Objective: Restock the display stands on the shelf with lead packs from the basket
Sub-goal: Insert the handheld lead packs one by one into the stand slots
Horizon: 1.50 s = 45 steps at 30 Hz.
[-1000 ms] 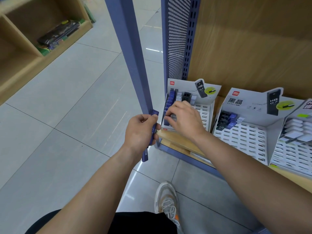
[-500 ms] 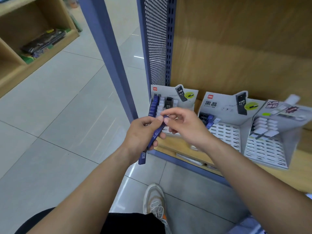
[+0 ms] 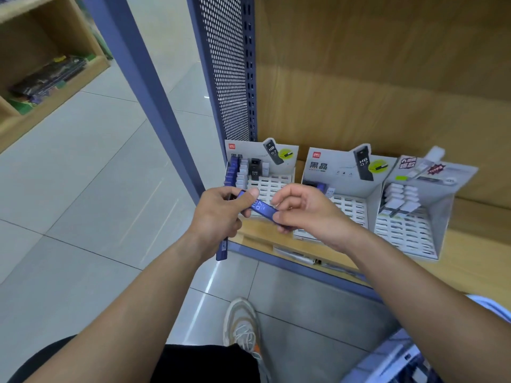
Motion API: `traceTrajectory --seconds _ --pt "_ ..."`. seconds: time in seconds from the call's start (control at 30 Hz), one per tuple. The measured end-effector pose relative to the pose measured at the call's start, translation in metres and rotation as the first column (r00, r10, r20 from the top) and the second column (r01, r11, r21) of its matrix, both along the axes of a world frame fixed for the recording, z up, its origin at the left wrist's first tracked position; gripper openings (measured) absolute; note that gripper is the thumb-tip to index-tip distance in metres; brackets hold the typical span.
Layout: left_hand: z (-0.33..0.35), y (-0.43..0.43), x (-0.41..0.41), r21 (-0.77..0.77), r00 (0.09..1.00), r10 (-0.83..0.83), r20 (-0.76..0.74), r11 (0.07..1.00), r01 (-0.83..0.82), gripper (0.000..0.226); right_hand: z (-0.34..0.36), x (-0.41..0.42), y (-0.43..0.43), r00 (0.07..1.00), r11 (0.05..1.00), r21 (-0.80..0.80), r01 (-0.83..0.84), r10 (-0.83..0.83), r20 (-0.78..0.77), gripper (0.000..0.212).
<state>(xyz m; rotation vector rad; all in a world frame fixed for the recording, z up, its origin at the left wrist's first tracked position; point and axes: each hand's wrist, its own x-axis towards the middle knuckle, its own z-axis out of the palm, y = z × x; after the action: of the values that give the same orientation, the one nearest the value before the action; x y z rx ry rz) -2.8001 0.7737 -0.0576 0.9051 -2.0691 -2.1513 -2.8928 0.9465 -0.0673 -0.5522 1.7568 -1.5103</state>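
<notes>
At centre frame, just in front of the shelf edge: blue lead pack lying slantwise between two hands. Pinched at its upper left end by the left hand, thumb on top. Pinched at its lower right end by the right hand, thumb and curled fingers around it. Marked "07" in pale print on the upper face. Gripped also in the left fist: second blue pack, poking out downward below the palm.

Behind the hands, on the shelf: three grey display stands side by side.
- On left stand: column of blue packs, pale packs and one black pack in the upper left slots.
- On middle stand: a few dark packs at upper left, partly hidden by the right hand.
- On right stand: white packs in the upper rows.

Lower right corner: pale blue basket, blurred, contents unclear. Bottom centre: one sneaker on grey floor tiles.
</notes>
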Motion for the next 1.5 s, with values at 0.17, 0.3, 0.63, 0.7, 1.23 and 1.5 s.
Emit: traceTrajectory --seconds 0.17,0.3,0.63,0.7,1.23,1.5 --pt "-0.003 -0.001 -0.001 -0.011 1.0 -0.022 -0.003 1.0 0.022 0.03 -0.002 -0.001 -0.014 0.986 0.993 0.045 -0.106 0.111 -0.127 0.033" --pt "-0.01 -0.012 -0.001 -0.026 0.996 0.082 0.037 0.996 -0.081 0.036 -0.015 -0.023 -0.013 0.979 0.994 0.074 -0.08 0.093 -0.183 0.053" --pt "-0.022 -0.026 0.0 0.015 0.991 0.094 0.097 0.995 -0.095 0.037 -0.05 -0.098 -0.044 0.869 0.931 0.135 0.34 -0.256 -0.424 0.029" --pt "-0.023 -0.027 -0.001 0.026 0.989 0.101 0.105 0.994 -0.104 0.035 -0.054 -0.106 -0.053 0.807 0.903 0.141 0.405 -0.28 -0.52 0.026" --pt "-0.025 -0.023 -0.006 0.03 0.975 0.137 0.174 0.989 -0.144 0.018 -0.082 -0.116 -0.057 0.683 0.898 0.217 0.383 -0.117 -0.721 0.016" --pt "-0.022 -0.023 -0.006 0.032 0.973 0.142 0.18 0.988 -0.15 0.015 -0.082 -0.12 -0.052 0.696 0.907 0.235 0.35 -0.084 -0.713 0.014"
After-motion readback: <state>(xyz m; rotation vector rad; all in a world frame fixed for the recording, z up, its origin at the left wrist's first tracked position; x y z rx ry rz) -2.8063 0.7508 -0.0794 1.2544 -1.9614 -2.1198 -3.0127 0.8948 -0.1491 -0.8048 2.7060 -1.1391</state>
